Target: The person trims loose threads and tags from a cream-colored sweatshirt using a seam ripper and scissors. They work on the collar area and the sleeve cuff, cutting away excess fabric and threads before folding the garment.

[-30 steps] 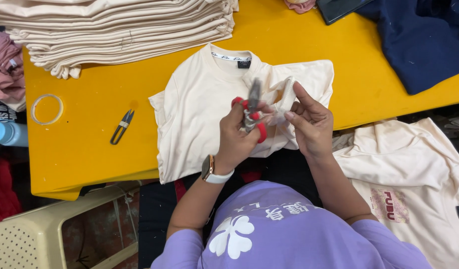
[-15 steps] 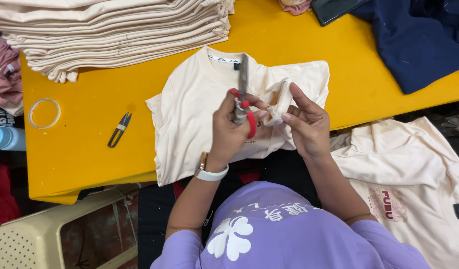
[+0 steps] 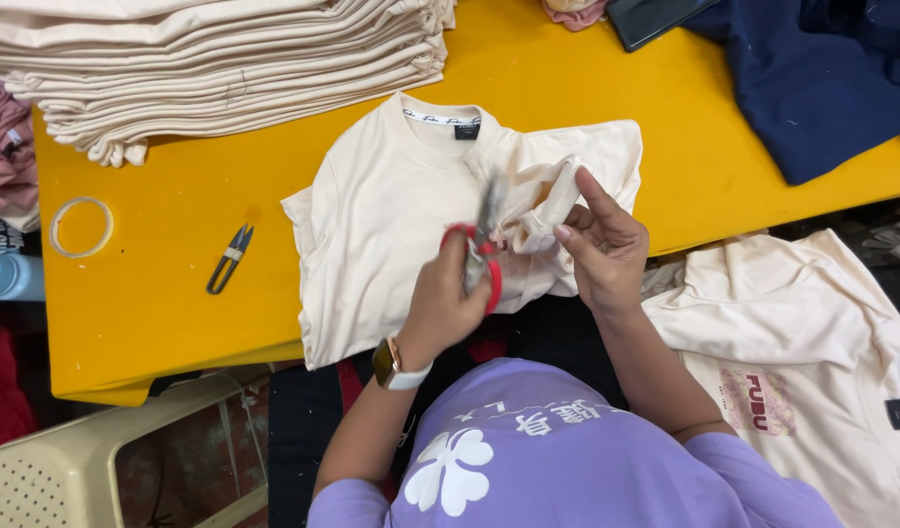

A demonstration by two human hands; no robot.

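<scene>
Closest to me, my left hand (image 3: 440, 303) is closed through the red loops of the scissors (image 3: 481, 240), blades pointing away toward the shirt's collar. Just beside it my right hand (image 3: 606, 249) pinches a raised fold of the cream T-shirt (image 3: 391, 205), index finger extended, the rest lying flat on the yellow table (image 3: 528, 68). I judge I'm trimming at that fold; next the blades need lining up on it. Farther left of my scissor hand lie thread snips (image 3: 230, 257), beyond them a stack of folded shirts (image 3: 215, 59).
</scene>
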